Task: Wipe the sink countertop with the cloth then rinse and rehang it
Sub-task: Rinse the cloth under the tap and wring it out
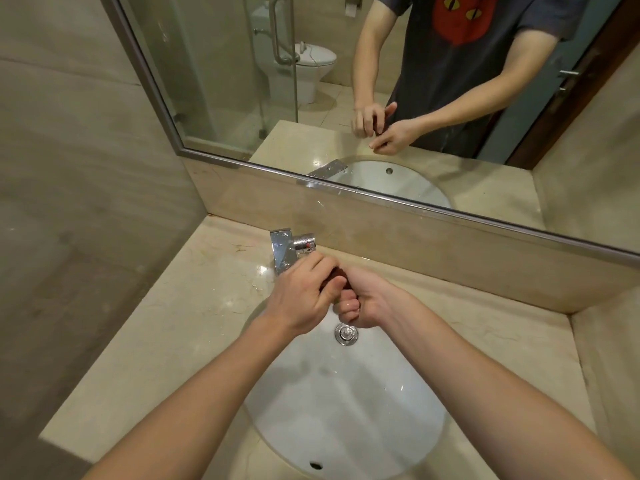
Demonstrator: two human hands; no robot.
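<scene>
Both of my hands are clenched together over the far end of the white oval sink, just in front of the chrome faucet. My left hand and my right hand squeeze a small dark brown cloth between them. Only a sliver of the cloth shows between the fingers. The chrome drain plug lies directly below the hands. The beige marble countertop surrounds the sink and looks glossy, with wet spots near the faucet.
A large framed mirror rises behind the low marble backsplash and reflects a person's torso and arms, a toilet and a glass shower door. Tiled walls close in the counter at left and right.
</scene>
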